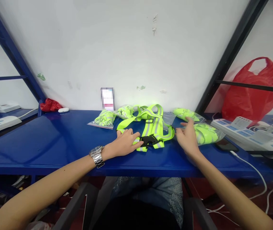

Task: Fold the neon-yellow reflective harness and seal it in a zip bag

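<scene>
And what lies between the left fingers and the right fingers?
The head view shows yellow-green reflective straps and a black buckle on the blue table between the left fingers and right fingers.

We have the reflective harness (159, 127) lying on the blue table (55, 137) — bright yellow-green straps (148, 129), silver-striped, loosely looped and overlapping — its black buckle (149, 140) on the side nearest us.

Neon yellow-green straps (158, 127) striped in silvery grey, black buckle (149, 140), blue table (55, 137), red bag (246, 100), white wall (131, 48).
</scene>
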Tool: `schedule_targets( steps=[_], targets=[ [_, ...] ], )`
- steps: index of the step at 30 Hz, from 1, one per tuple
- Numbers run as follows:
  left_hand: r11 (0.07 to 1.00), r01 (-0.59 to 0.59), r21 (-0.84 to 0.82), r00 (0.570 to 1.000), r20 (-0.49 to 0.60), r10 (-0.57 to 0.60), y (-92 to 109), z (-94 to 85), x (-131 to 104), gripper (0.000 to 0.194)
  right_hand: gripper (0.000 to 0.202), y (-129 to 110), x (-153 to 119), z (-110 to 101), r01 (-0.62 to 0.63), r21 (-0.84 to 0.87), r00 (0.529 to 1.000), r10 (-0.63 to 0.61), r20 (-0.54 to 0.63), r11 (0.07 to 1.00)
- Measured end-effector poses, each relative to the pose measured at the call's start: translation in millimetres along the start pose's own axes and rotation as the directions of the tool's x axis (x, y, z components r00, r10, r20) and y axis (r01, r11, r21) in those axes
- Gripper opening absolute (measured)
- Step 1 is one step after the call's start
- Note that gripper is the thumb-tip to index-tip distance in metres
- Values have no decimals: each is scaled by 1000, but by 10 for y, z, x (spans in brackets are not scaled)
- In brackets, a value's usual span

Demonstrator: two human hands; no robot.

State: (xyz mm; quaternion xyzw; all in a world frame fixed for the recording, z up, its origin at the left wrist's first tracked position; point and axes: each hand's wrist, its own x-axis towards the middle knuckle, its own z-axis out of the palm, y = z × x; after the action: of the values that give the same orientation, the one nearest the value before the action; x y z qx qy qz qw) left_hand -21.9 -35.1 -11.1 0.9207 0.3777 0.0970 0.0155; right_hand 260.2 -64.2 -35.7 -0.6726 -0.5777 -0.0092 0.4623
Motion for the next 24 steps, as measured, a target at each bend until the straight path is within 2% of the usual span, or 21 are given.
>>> schedule_targets(
  steps=[2,5,7,10,12,15,17,19,21,24],
  targets=[
    [1000,14,18,1000,-8,-14,14,-7,-55,47,56,-40,-40,-72,47,-134,998,-42,39,990],
    [996,23,89,998,-53,-19,81,-11,-115,42,45,-200,-129,-122,215,-217,953,-156,261,952],
    [988,40,151,992,-127,-21,132,-28,-143,40,47,-314,-191,-129,258,-272,931,-163,327,927],
    [961,141,240,971,-224,-86,154,-91,-178,45,55,-432,-265,-146,223,-398,944,-95,317,890],
    [930,243,275,963,-181,-198,113,-138,-201,56,61,-472,-305,-166,188,-464,939,-21,342,865],
    [907,338,252,940,-46,-338,11,-167,-227,65,61,-522,-382,-189,170,-529,930,42,365,831],
    [918,347,191,937,-21,-349,-33,-152,-232,62,60,-574,-451,-195,176,-567,954,3,301,804],
    [934,318,159,948,-42,-316,-32,-123,-226,59,59,-641,-511,-198,227,-572,966,-109,234,788],
    [938,282,203,957,-125,-261,14,-93,-212,55,55,-703,-537,-192,368,-496,926,-263,271,786],
    [925,223,308,952,-272,-139,115,-62,-190,46,48,-737,-501,-139,561,-266,789,-409,458,784]
  ],
)
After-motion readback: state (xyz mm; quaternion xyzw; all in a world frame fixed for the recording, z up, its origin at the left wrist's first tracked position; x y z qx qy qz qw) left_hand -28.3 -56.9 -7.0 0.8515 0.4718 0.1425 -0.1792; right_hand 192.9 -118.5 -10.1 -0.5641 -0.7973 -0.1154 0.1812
